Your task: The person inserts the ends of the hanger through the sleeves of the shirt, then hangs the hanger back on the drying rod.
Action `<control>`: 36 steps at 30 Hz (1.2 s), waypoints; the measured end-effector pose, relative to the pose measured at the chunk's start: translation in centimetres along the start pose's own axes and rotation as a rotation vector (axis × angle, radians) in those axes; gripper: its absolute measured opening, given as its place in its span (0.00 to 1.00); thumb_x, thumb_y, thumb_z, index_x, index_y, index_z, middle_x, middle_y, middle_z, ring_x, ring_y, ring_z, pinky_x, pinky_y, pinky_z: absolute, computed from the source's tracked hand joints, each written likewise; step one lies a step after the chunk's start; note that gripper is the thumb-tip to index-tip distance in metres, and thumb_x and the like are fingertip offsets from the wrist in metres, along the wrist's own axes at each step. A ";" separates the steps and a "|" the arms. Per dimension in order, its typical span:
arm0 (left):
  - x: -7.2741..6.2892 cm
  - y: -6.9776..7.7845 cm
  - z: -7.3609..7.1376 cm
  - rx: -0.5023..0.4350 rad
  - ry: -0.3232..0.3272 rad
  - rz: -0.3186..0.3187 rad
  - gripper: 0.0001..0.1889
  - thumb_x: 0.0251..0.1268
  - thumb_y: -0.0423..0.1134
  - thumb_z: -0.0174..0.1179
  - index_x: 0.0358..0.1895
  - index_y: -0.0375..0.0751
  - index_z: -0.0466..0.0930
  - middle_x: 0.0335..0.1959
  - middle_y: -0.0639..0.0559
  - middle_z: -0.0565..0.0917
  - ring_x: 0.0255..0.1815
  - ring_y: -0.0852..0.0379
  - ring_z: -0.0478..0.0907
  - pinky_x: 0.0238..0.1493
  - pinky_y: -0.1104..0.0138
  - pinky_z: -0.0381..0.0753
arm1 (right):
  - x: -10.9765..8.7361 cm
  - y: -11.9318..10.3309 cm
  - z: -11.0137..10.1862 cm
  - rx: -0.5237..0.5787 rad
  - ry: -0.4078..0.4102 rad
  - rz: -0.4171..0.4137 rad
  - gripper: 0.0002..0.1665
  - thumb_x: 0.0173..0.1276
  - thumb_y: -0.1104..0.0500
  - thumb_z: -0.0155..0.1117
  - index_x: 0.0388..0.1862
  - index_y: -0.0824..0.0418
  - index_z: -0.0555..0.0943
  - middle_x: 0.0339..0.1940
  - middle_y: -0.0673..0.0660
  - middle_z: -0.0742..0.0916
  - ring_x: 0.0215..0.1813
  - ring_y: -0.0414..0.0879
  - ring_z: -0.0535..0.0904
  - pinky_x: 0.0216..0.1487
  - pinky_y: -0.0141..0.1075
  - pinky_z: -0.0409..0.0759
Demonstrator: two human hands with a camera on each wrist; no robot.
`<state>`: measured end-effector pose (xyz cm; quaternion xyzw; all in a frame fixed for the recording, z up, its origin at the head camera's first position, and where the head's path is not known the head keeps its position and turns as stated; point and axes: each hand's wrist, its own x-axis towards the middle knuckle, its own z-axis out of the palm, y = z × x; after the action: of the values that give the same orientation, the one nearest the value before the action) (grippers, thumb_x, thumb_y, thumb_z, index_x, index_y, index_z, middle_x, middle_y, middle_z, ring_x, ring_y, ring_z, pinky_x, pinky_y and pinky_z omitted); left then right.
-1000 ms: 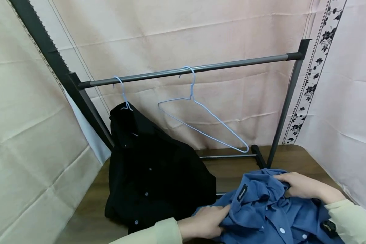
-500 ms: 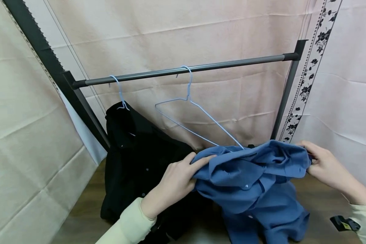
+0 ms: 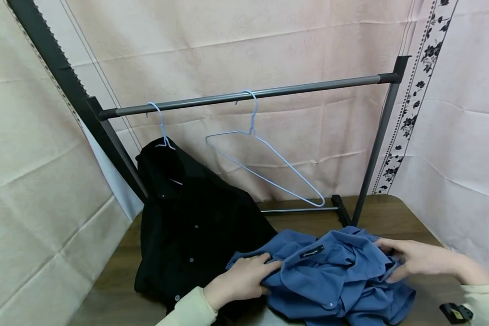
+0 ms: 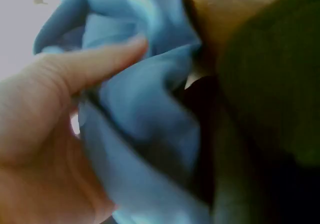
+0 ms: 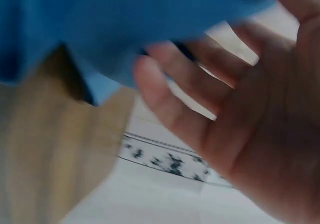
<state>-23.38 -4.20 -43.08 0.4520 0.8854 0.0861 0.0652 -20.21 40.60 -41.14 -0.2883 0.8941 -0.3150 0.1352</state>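
Observation:
A blue button-up shirt lies bunched on the table, its collar with a dark label facing up. At its left side my left hand holds the cloth, thumb on top and the other fingers hidden behind the folds in the left wrist view. My right hand is at the shirt's right edge with thumb and fingers spread apart. In the right wrist view its fingers are loosely bent, their tips at the blue cloth.
A dark metal rack stands on the wooden table. From its bar hang a bare light-blue hanger and, to the left, a black shirt on another hanger. Pale curtains enclose the back and sides.
Half a second ago both hands held the blue shirt up and stretched before the bare hanger. Now it is down on the table, collar label up, and the right hand's fingers have spread.

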 end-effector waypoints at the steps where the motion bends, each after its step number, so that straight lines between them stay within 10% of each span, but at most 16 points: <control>1: -0.2 -0.1 -0.2 -0.023 -0.003 -0.010 0.37 0.60 0.52 0.73 0.73 0.64 0.68 0.51 0.59 0.77 0.42 0.64 0.76 0.36 0.67 0.76 | -0.1 -0.3 -0.4 0.029 -0.012 -0.016 0.38 0.62 0.60 0.75 0.69 0.58 0.71 0.54 0.55 0.80 0.49 0.34 0.76 0.41 0.33 0.76; 11: 0.4 2.5 -2.2 -0.189 0.115 -0.093 0.31 0.66 0.71 0.54 0.58 0.53 0.83 0.48 0.60 0.82 0.44 0.66 0.79 0.43 0.68 0.79 | 4.2 -5.3 -1.1 -0.178 0.172 0.004 0.33 0.68 0.43 0.70 0.69 0.50 0.75 0.63 0.55 0.80 0.59 0.47 0.79 0.51 0.43 0.80; 20: 1.5 3.9 -0.9 -0.195 0.244 -0.088 0.11 0.73 0.50 0.62 0.44 0.48 0.88 0.36 0.62 0.81 0.30 0.71 0.72 0.33 0.74 0.73 | 9.1 -6.8 2.2 -0.310 0.169 -0.129 0.22 0.67 0.38 0.69 0.53 0.47 0.84 0.46 0.40 0.85 0.45 0.37 0.81 0.45 0.40 0.81; 25: 1.1 4.3 -1.8 -0.142 0.386 -0.037 0.09 0.74 0.46 0.61 0.43 0.49 0.89 0.35 0.63 0.82 0.32 0.70 0.74 0.31 0.77 0.73 | 8.8 -8.2 1.7 -0.361 0.313 -0.209 0.05 0.67 0.45 0.72 0.35 0.39 0.83 0.32 0.33 0.81 0.31 0.30 0.74 0.32 0.31 0.74; 36: 0.1 5.6 -4.5 -0.070 0.691 -0.067 0.12 0.73 0.48 0.63 0.47 0.44 0.86 0.36 0.58 0.83 0.32 0.65 0.76 0.31 0.76 0.75 | 6.0 -13.8 -1.5 -0.390 0.593 -0.246 0.16 0.63 0.58 0.76 0.37 0.34 0.82 0.26 0.30 0.80 0.25 0.30 0.71 0.26 0.29 0.70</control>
<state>-19.89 -1.29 -37.54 0.3643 0.8661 0.2623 -0.2200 -19.73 28.96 -31.49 -0.3099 0.8963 -0.2224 -0.2261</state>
